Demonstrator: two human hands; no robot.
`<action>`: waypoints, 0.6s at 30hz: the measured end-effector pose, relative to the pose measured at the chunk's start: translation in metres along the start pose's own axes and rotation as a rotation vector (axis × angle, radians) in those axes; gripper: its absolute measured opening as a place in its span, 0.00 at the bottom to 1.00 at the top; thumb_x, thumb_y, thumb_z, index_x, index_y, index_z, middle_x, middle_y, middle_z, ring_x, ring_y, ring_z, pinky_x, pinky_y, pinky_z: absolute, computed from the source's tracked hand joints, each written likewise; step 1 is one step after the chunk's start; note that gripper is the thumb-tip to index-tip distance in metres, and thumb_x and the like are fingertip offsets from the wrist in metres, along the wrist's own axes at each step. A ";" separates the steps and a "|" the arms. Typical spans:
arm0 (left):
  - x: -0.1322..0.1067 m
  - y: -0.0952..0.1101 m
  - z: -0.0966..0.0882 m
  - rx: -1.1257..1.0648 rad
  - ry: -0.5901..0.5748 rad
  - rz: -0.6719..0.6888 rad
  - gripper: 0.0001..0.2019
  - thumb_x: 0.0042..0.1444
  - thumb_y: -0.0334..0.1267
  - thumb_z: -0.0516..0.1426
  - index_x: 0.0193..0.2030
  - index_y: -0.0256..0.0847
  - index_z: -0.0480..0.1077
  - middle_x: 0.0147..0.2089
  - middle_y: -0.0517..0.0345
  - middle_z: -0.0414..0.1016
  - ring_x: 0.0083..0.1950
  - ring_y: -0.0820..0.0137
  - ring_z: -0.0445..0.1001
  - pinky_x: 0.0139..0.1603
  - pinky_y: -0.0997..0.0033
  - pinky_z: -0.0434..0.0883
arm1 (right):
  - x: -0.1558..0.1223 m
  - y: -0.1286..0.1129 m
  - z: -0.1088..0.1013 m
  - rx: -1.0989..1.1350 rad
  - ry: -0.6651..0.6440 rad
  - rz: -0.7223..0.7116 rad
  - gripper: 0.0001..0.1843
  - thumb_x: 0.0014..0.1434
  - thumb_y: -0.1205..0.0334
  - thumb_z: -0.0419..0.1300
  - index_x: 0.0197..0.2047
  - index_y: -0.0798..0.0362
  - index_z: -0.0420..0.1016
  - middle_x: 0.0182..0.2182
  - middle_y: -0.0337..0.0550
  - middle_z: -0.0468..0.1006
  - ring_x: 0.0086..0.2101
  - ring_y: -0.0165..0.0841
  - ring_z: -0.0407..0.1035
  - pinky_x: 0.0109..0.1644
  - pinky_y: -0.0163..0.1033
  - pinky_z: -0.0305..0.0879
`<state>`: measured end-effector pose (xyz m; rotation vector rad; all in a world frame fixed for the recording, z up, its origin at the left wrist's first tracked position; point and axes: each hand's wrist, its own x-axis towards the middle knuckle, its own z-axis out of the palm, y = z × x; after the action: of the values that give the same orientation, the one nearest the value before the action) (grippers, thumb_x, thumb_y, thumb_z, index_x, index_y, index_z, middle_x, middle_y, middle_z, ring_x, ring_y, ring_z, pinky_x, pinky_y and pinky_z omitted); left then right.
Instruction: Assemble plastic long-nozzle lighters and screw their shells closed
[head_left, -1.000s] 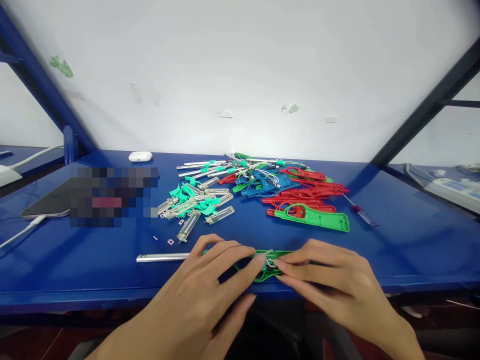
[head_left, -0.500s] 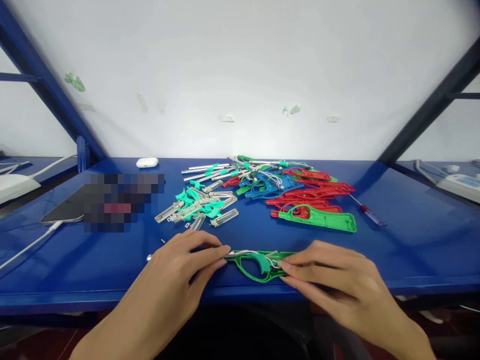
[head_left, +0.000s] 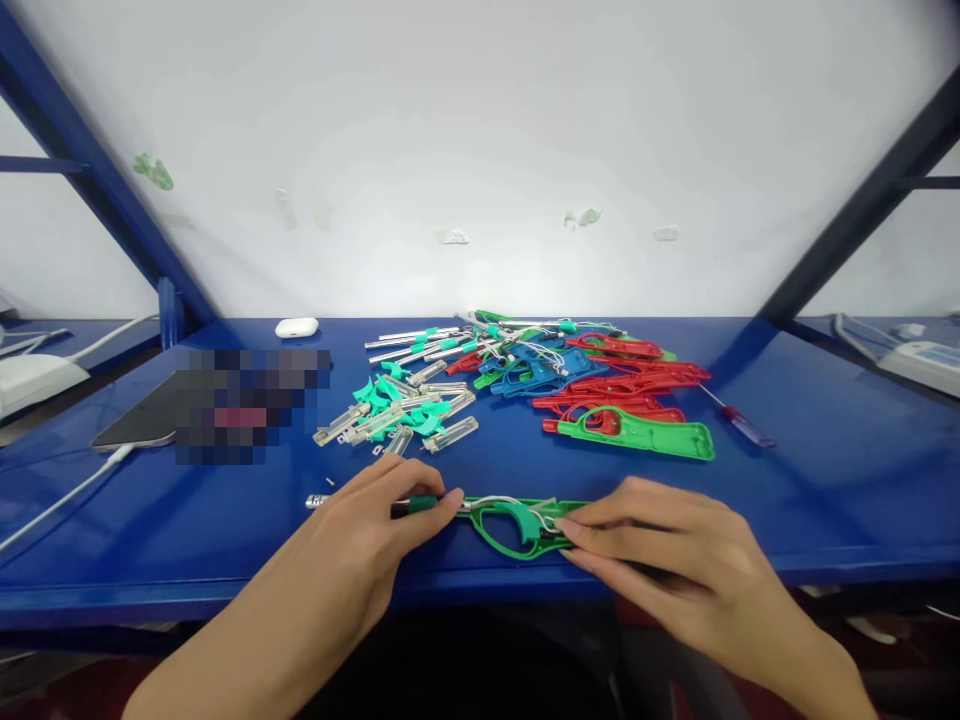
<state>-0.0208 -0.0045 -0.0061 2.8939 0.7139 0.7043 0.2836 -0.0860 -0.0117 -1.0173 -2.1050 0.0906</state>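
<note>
A half-assembled green long-nosed lighter (head_left: pixel 491 545) lies at the table's front edge, its inside facing up. In it sit a teal trigger (head_left: pixel 527 521) and thin white wires (head_left: pixel 495 500). Its metal tube (head_left: pixel 316 501) points left and passes under my left hand (head_left: pixel 375 530). Thumb and fingers of that hand are closed round the tube where it meets the casing. My right hand (head_left: pixel 660 545) pinches the lighter's handle beside the trigger, close to the wire ends. Its fingers cover most of the handle's right part.
Behind lie clear fuel tanks with teal triggers (head_left: pixel 394 405), metal tubes with wires (head_left: pixel 420 345), and blue (head_left: pixel 536 368), red (head_left: pixel 645 378) and green casing halves (head_left: pixel 660 437). A screwdriver (head_left: pixel 746 427) lies right, a small screw (head_left: pixel 330 482) left. A phone (head_left: pixel 139 410) and white case (head_left: pixel 297 327) are farther left.
My left fingers have shifted along the tube, and more of its left end now shows. My right hand keeps its pinch in almost the same place.
</note>
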 end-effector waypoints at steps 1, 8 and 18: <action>0.001 0.004 -0.001 0.013 0.003 -0.016 0.28 0.67 0.20 0.51 0.65 0.53 0.75 0.58 0.54 0.78 0.58 0.64 0.79 0.57 0.64 0.78 | 0.000 0.000 0.000 -0.001 0.003 0.000 0.08 0.70 0.68 0.65 0.44 0.51 0.88 0.38 0.45 0.88 0.33 0.34 0.81 0.34 0.39 0.79; 0.015 0.027 0.005 -0.011 0.206 -0.055 0.11 0.73 0.33 0.56 0.42 0.42 0.80 0.47 0.51 0.77 0.47 0.63 0.77 0.47 0.63 0.78 | -0.001 -0.001 0.002 0.014 0.023 -0.001 0.06 0.70 0.68 0.66 0.43 0.52 0.87 0.39 0.43 0.88 0.34 0.33 0.81 0.37 0.38 0.78; 0.016 0.021 0.024 -0.182 0.144 -0.089 0.24 0.73 0.23 0.48 0.65 0.47 0.74 0.53 0.52 0.75 0.44 0.70 0.80 0.44 0.71 0.79 | -0.001 -0.001 0.002 0.047 0.030 -0.002 0.07 0.70 0.68 0.66 0.46 0.52 0.87 0.40 0.43 0.88 0.35 0.32 0.81 0.39 0.36 0.77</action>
<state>0.0117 -0.0153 -0.0170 2.6514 0.7459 0.9218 0.2821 -0.0870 -0.0137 -0.9829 -2.0677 0.1226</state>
